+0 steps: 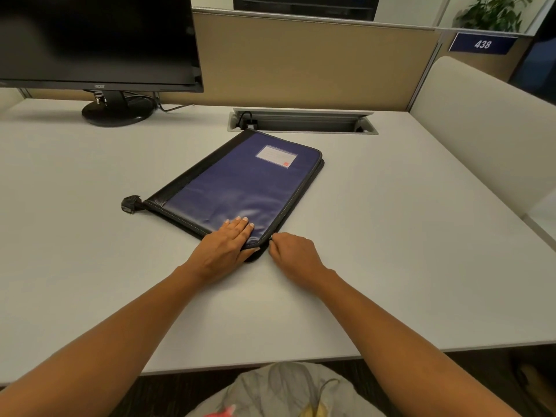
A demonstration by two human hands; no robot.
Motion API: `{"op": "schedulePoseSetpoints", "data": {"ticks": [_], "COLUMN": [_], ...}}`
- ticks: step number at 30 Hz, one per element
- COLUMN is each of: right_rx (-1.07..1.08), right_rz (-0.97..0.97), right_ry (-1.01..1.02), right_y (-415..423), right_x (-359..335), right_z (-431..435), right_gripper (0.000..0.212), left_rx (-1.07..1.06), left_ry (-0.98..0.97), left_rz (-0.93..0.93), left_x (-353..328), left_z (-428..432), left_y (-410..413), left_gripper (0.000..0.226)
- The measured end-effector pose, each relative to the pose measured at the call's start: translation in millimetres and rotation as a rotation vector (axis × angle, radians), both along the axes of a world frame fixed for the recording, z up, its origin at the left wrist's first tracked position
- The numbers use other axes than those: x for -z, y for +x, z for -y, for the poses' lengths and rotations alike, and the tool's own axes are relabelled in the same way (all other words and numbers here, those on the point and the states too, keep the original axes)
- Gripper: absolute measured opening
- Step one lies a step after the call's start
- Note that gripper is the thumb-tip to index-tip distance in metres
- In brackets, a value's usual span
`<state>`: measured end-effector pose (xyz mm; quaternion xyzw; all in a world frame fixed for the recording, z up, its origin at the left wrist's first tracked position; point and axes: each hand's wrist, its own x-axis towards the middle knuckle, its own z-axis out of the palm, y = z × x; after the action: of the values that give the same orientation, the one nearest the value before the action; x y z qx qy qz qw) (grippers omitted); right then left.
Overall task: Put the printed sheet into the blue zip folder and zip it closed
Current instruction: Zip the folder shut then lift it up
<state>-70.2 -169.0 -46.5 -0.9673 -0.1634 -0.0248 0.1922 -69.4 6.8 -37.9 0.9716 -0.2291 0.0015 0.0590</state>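
The blue zip folder (240,185) lies flat and closed on the white desk, turned at an angle, with a black spine on its left and a white label near its far corner. My left hand (227,245) rests flat, fingers together, on the folder's near corner and presses it down. My right hand (293,252) is at that same corner, its fingertips pinched on the zip pull at the folder's right edge. A black zipper tail (131,203) sticks out at the folder's left corner. No printed sheet is visible.
A black monitor (96,40) on a round stand sits at the back left. A cable tray slot (301,121) is sunk into the desk behind the folder. A beige partition stands behind, a cream divider (481,130) on the right.
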Motion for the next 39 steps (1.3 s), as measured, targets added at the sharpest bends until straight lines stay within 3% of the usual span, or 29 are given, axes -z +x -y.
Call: {"op": "schedulePoseSetpoints", "data": {"ticks": [2,6,14,31,39], "right_rx": [-0.021,-0.045,-0.155,-0.03,0.013], "right_rz": [0.0,-0.001,0.029,0.051,0.032], "right_ry": [0.016,0.028,0.075,0.06,0.018], "right_y": [-2,-7,-22,-7,4], "right_x": [-2,-4,1,-4,-3], "right_z": [2,1,-13,3,4], "right_gripper": [0.023,0.024,0.023,0.026,0.044], "left_rx": [-0.007,-0.003,-0.008,0.1,0.169], "left_ry": [0.016,0.013,-0.006,0.015,0.023], "left_rz": [-0.001,0.014,-0.005,0.08,0.077], "left_x": [-1,-1,2,0,-9], "left_z": [1,1,2,-10,-36], "left_y": [0,-3,1,-3,-13], "left_gripper": [0.067,0.108,0.124,0.108,0.096]}}
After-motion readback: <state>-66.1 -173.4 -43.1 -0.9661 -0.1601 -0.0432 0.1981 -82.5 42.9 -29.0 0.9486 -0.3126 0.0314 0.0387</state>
